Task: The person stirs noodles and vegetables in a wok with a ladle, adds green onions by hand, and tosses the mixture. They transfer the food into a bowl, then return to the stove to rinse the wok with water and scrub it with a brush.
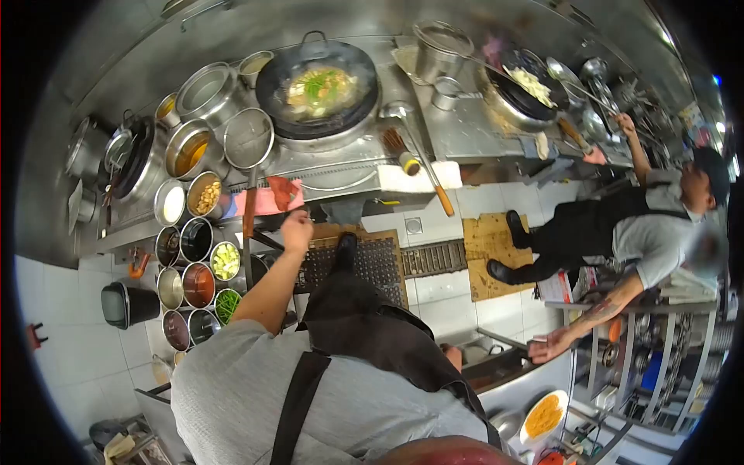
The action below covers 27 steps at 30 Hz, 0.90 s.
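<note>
Taking the steaming wok (273, 84) as my mark, the far left has a black bin (130, 304) on the floor, well apart from it and nearer my side. Next, left of the wok, come a pot of white liquid (169, 203), a pot of amber liquid (188, 155) and a pot of brown chunks (207, 195). Nearer me than these are pots of pale green pieces (225, 260) and green strips (228, 304). A round strainer (248, 136) sits just beside the wok's left side, with a pink cloth (249, 204) on the near side. My left hand (297, 231) is out near that cloth, short of the wok; its fingers are curled, but I cannot tell whether they clamp anything. In the wok itself lies steaming food (319, 87) topped with green. Just right of it are a brush (401, 151) and a wooden-handled ladle (422, 159). My right hand (452, 356) is low by my apron, well apart from the wok and partly hidden; I cannot tell how its fingers stand. Further right of the wok are a second wok (502, 93) holding pale food (532, 87) and a co-worker (647, 232), one arm raised.
</note>
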Available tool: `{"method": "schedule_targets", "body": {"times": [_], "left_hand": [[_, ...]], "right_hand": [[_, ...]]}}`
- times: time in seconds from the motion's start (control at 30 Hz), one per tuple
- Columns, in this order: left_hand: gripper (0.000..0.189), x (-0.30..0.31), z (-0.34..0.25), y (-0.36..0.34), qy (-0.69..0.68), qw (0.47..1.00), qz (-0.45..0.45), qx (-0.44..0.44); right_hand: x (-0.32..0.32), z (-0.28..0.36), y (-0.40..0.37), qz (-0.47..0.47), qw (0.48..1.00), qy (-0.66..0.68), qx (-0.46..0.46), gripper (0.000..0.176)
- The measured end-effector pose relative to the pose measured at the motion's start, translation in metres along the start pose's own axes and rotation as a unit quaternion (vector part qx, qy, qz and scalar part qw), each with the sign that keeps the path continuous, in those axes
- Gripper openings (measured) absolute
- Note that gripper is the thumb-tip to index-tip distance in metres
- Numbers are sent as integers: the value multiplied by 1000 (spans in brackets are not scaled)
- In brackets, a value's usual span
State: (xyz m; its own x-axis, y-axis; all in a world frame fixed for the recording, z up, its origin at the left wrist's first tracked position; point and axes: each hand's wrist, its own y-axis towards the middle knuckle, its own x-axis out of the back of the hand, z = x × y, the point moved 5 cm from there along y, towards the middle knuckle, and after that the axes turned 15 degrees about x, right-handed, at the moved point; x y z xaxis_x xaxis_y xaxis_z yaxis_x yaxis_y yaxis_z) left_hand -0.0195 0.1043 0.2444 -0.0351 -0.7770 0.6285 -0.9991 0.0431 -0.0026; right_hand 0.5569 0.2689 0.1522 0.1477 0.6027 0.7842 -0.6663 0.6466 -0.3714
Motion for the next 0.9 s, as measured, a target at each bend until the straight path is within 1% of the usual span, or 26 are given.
{"method": "schedule_targets", "body": {"times": [0.03,0.07,0.1,0.13,0.17,0.2,0.23,0.27,0.3,0.37,0.4,0.47,0.5,0.53,0.57,0.63,0.67,0.73,0.77,0.8,0.83,0.87,0.9], "left_hand": [[20,17,10,27,69,993,-36,89],[30,34,7,49,108,987,-7,120],[43,29,41,82,137,983,-57,107],[48,23,62,108,149,979,-54,126],[53,19,71,128,162,975,-50,143],[53,19,67,137,163,975,-46,142],[55,13,60,141,128,971,55,194],[58,9,38,146,87,955,151,238],[57,21,15,139,41,945,151,288],[54,-19,71,177,169,954,116,217],[54,-27,78,180,164,952,115,232],[51,-36,88,169,156,945,116,262],[52,-23,60,156,210,963,37,162],[53,-21,42,148,237,961,-23,142],[53,-21,38,152,241,959,-31,146],[57,-28,44,153,191,971,23,143],[57,-24,49,156,194,968,21,155],[56,-25,55,164,135,969,93,185],[56,-19,60,161,128,968,89,199],[52,-12,64,160,-58,954,127,265],[49,-9,62,162,-241,905,159,313],[41,8,38,154,-342,845,219,348],[41,21,25,154,-341,847,216,347]], "right_hand": [[15,12,26,-15,999,-46,-3,24],[23,18,52,-23,997,-69,26,23],[40,32,78,-76,996,-37,21,23],[71,72,103,-80,996,-43,18,25],[59,52,142,-137,989,-26,54,32],[76,77,169,-132,989,0,60,38],[92,103,194,-86,996,28,6,44],[113,140,212,-102,992,77,-11,46],[131,173,232,-128,990,62,1,47],[155,220,275,-174,983,38,39,39],[155,222,305,-165,985,28,46,39],[158,231,352,-254,948,-66,181,28],[160,233,371,-232,956,-49,174,21],[162,233,389,-205,962,-70,165,21],[162,232,406,-180,967,-93,156,21],[157,227,431,-126,975,-136,125,22],[152,225,439,-78,983,-131,102,29],[143,213,448,-47,984,-142,93,32],[142,207,459,-34,985,-145,82,36],[144,206,461,-27,987,-120,104,40],[150,202,459,-32,990,-80,111,38],[164,217,453,-50,991,-52,111,38],[173,224,450,-67,992,-22,107,38]]}}
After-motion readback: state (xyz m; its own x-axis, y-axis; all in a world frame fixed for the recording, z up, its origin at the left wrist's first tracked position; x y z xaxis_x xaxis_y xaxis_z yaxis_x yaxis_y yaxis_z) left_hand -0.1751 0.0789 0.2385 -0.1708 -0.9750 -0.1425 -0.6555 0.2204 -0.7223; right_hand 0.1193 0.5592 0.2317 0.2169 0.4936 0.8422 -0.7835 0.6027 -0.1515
